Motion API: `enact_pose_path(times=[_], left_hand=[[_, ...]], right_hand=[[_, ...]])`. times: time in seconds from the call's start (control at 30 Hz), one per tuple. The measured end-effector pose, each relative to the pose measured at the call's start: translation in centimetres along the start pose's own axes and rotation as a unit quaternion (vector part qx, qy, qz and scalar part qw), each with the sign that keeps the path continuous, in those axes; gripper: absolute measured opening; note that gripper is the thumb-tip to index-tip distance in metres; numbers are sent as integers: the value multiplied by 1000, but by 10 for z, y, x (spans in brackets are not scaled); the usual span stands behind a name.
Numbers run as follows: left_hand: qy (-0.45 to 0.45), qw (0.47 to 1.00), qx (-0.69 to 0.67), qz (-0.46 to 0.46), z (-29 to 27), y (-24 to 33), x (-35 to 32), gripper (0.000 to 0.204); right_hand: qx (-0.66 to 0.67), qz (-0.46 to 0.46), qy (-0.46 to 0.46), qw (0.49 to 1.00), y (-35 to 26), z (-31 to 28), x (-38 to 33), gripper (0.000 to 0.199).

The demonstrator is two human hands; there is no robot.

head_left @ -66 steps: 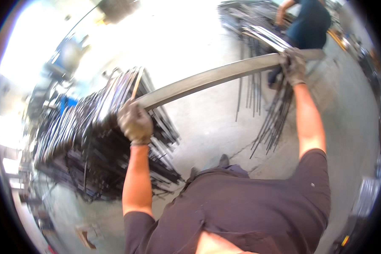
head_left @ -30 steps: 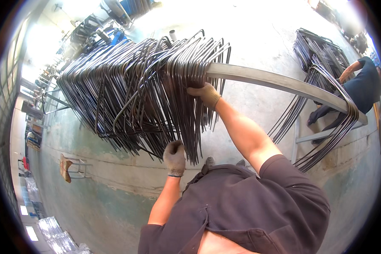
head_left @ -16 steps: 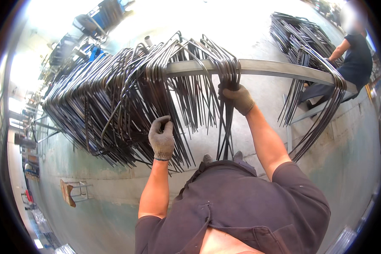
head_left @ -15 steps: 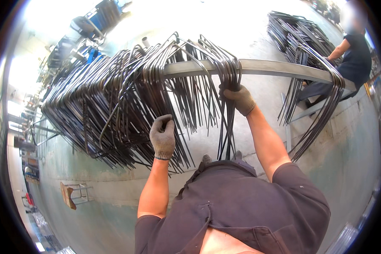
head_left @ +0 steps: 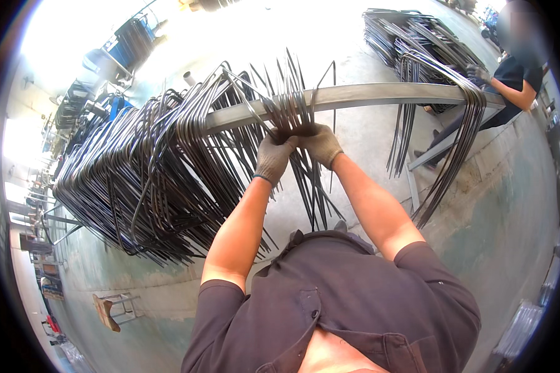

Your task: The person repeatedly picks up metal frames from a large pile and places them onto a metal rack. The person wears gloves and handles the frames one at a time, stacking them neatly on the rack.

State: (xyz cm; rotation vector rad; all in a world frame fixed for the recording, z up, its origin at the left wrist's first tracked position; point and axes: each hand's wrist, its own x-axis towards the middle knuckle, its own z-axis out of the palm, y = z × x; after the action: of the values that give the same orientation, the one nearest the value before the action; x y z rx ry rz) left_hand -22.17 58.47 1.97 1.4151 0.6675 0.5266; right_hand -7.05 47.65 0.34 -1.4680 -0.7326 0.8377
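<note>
Both my hands, in gloves, are closed around a bundle of dark bent metal rods [head_left: 290, 112] at the grey metal rail [head_left: 379, 93]. My left hand [head_left: 274, 158] grips the bundle's left side, and my right hand [head_left: 319, 147] presses in beside it from the right; the two gloves touch. Above the rail the rods fan upward, while their lower lengths hang below my hands toward my waist. Fingertips are partly hidden behind the rods. Just left of my left hand, a large mass of similar bent rods [head_left: 130, 168] hangs packed along the rail.
More bent rods [head_left: 476, 109] hang near the rail's right end. Behind them lies a stack of rods [head_left: 410, 46], with a gloved co-worker [head_left: 510, 93] beside it. A small stool [head_left: 107, 313] stands on the floor at lower left; blue equipment [head_left: 134, 37] is at far left.
My left hand has moved right and up from beside the large mass to grip the bundle alongside my right hand. The bundle has shifted left, its rods now fanned above the rail.
</note>
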Motion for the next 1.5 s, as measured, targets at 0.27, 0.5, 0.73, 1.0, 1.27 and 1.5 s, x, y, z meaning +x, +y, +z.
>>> enact_pose_path(times=[0.27,0.5,0.73,1.0,1.27,1.5], left_hand=[[12,1000,9,-6,-2,-4,3,35],[38,996,75,-14,-8,-10,2,38],[64,993,101,16,-1,-5,0,26],[50,992,111,-6,-10,-4,1,25],[-7,999,-10,-46,-1,-16,12,35],[-48,997,64,-21,55,-11,25,29]], right_hand=[[-6,10,-34,999,-8,-12,-4,39],[7,28,-33,999,-10,-15,-7,36],[35,32,-21,999,-15,-24,-13,34],[142,13,84,986,3,-72,-29,26],[127,11,128,983,-4,-98,-41,26],[144,10,112,983,1,-92,-38,20]])
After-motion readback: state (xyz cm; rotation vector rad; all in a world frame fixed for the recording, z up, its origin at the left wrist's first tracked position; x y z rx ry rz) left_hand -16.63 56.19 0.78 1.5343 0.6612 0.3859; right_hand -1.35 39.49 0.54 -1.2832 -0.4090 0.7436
